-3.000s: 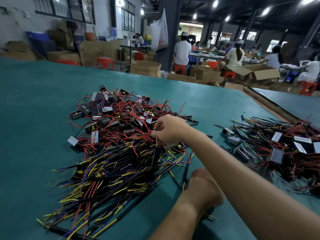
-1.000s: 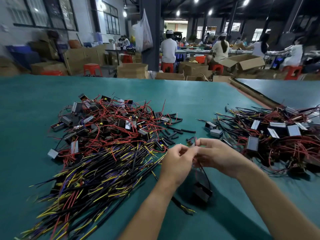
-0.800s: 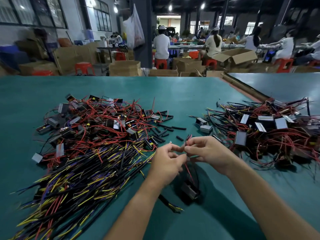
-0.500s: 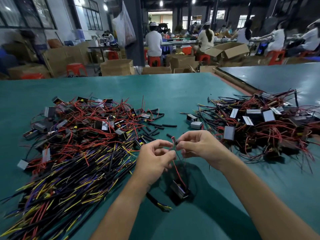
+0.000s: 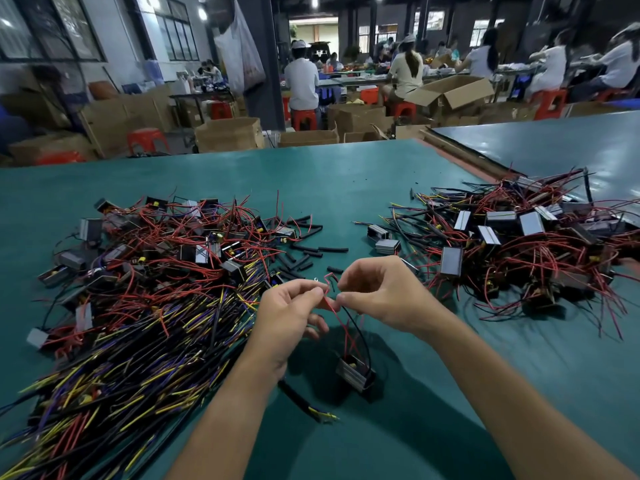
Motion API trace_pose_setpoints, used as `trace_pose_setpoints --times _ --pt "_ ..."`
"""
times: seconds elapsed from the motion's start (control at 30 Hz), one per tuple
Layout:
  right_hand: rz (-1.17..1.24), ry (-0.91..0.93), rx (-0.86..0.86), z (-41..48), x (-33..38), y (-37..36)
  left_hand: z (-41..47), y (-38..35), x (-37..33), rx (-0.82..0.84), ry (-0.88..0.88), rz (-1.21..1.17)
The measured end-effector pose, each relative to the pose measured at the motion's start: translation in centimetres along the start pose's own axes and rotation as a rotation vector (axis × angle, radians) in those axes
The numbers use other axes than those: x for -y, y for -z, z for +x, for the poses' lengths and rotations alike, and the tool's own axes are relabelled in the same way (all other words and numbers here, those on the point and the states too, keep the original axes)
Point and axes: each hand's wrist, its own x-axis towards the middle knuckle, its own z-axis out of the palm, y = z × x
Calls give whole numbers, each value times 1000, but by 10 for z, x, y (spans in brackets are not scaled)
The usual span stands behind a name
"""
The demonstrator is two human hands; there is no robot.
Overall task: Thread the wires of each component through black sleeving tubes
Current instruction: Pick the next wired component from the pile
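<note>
Component [image 5: 353, 370] at 6 o'clock: left hand [image 5: 291, 317] and right hand [image 5: 384, 296] both pinch its red wires [image 5: 330, 303], apparently unsleeved; large pile [image 5: 156, 271] at 9 o'clock awaits.

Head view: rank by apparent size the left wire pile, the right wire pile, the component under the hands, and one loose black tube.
1. Left wire pile, though it lies nearer.
2. Right wire pile, partly cut off.
3. Component being worked on.
4. Loose black tube.
</note>
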Motion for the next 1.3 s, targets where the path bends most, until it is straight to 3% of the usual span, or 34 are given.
trace_pose_setpoints --times 0.13,0.3,0.6,0.97,1.3 --pt "-154 87 88 -6 3 -3 0 1 0 -23 -31 46" --pt "-292 97 29 -4 2 -1 -1 2 2 -19 -66 86" --pt "-45 47 -28 -1 5 5 3 2 1 -90 -41 40" --pt "-252 133 -187 3 -3 11 -4 0 -11 39 20 -85" --pt "-156 245 -203 1 5 11 -9 -1 -10 141 -56 -23"
